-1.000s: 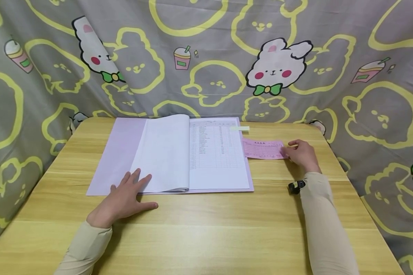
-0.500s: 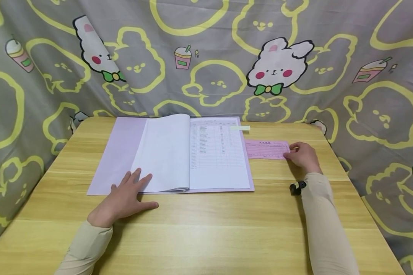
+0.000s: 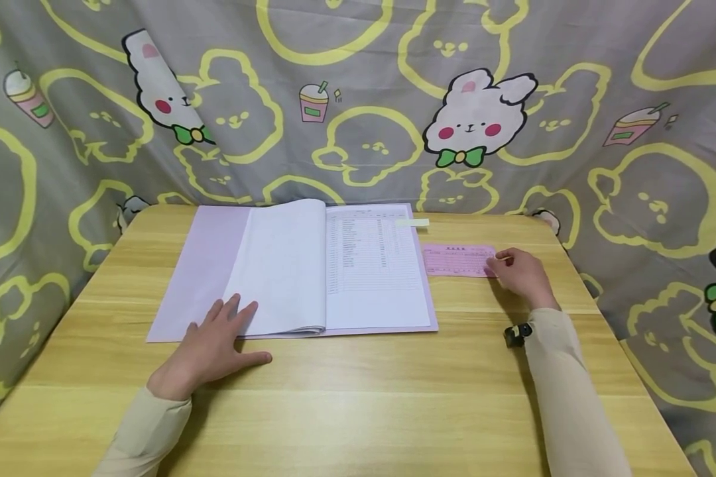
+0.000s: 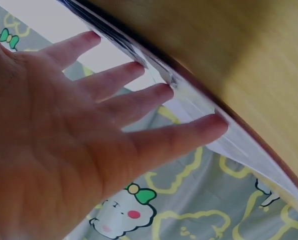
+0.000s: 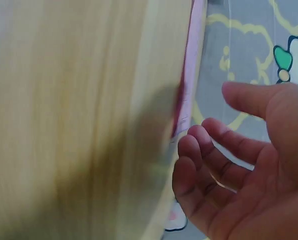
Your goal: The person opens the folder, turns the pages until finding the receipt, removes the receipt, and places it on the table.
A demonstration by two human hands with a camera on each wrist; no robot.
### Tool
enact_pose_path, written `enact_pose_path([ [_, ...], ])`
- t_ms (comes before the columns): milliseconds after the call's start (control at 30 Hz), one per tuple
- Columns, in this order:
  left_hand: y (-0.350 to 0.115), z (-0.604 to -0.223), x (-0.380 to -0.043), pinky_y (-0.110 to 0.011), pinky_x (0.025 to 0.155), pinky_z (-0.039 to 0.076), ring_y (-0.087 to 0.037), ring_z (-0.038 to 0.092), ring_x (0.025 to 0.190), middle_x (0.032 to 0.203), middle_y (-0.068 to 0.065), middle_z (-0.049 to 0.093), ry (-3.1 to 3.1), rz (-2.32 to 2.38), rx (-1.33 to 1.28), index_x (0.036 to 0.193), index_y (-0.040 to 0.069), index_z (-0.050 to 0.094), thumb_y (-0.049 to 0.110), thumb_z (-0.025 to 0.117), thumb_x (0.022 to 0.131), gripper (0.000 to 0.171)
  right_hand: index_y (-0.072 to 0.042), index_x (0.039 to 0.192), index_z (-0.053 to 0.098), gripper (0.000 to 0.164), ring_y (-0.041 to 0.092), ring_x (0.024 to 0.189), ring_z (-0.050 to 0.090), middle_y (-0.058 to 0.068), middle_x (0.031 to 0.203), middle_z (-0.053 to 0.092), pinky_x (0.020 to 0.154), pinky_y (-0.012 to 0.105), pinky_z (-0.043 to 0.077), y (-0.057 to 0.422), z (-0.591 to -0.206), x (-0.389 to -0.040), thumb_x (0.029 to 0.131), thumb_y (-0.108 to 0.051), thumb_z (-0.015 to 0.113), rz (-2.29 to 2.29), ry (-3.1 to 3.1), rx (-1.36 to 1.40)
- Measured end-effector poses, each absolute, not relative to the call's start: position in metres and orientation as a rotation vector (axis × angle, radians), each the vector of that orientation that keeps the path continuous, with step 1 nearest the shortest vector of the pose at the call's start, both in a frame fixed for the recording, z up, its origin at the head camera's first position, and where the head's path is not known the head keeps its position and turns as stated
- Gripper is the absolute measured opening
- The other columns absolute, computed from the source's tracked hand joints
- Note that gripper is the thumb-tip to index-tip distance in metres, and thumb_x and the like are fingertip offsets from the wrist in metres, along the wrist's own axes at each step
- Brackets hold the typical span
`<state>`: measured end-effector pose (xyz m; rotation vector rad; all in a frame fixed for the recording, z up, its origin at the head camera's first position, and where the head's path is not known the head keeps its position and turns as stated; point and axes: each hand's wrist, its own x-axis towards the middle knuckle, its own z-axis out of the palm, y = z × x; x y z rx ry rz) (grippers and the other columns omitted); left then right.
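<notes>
A lilac folder lies open on the wooden table, with white sheets turned to its left side and a printed table page facing up on the right. My left hand rests with spread fingers over the folder's lower left part, fingertips on the paper. A pink printed slip lies flat against the folder's right edge. At the slip's right end is my right hand; in the right wrist view its fingers are loosely bent, the thumb stands apart, and nothing is between them.
A pale green sticky tab juts from the page's upper right edge. Behind the wooden table hangs a grey curtain with cartoon rabbits. A small black camera is strapped at the right wrist.
The pink slip, bent and pinched by the right hand a second ago, now lies flat with the right fingers loosened beside it. The left hand stays in place.
</notes>
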<state>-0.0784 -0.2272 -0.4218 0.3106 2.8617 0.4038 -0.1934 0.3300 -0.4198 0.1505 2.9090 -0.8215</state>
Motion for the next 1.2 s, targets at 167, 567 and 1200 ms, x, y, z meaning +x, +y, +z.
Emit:
enact_pose_path([
  [167, -0.231, -0.416, -0.076, -0.082, 0.098, 0.031, -0.058, 0.027, 0.145, 0.161, -0.031, 0.031, 2.934, 0.354, 0.316, 0.157, 0.008, 0.039, 0.076, 0.061, 0.087, 0.1, 0.008, 0.136, 0.054, 0.057, 0.047, 0.116, 0.059, 0.034, 0.13, 0.06, 0.095, 0.059, 0.047, 0.322, -0.412, -0.185, 0.106, -0.039, 0.052, -0.825, 2.945, -0.011],
  [567, -0.29, -0.392, -0.073, -0.069, 0.118, 0.018, -0.061, 0.03, 0.141, 0.148, -0.039, 0.041, 3.308, 0.96, 0.229, 0.144, -0.01, 0.047, 0.027, 0.062, 0.101, 0.059, 0.004, 0.143, 0.052, 0.056, 0.04, 0.116, 0.063, 0.027, 0.13, 0.064, 0.089, 0.05, 0.054, 0.295, -0.407, -0.144, 0.107, -0.04, 0.052, -0.919, 2.838, -0.152],
  [1200, -0.348, -0.417, -0.073, -0.004, 0.078, 0.048, 0.019, 0.061, 0.093, 0.115, 0.028, 0.056, 2.665, 1.842, -0.416, 0.155, -0.011, 0.028, 0.03, 0.051, 0.108, 0.067, 0.002, 0.144, 0.051, 0.053, 0.026, 0.109, 0.07, 0.021, 0.13, 0.065, 0.09, 0.039, 0.058, 0.254, -0.418, -0.121, 0.107, -0.037, 0.053, -1.241, 2.427, -0.134],
])
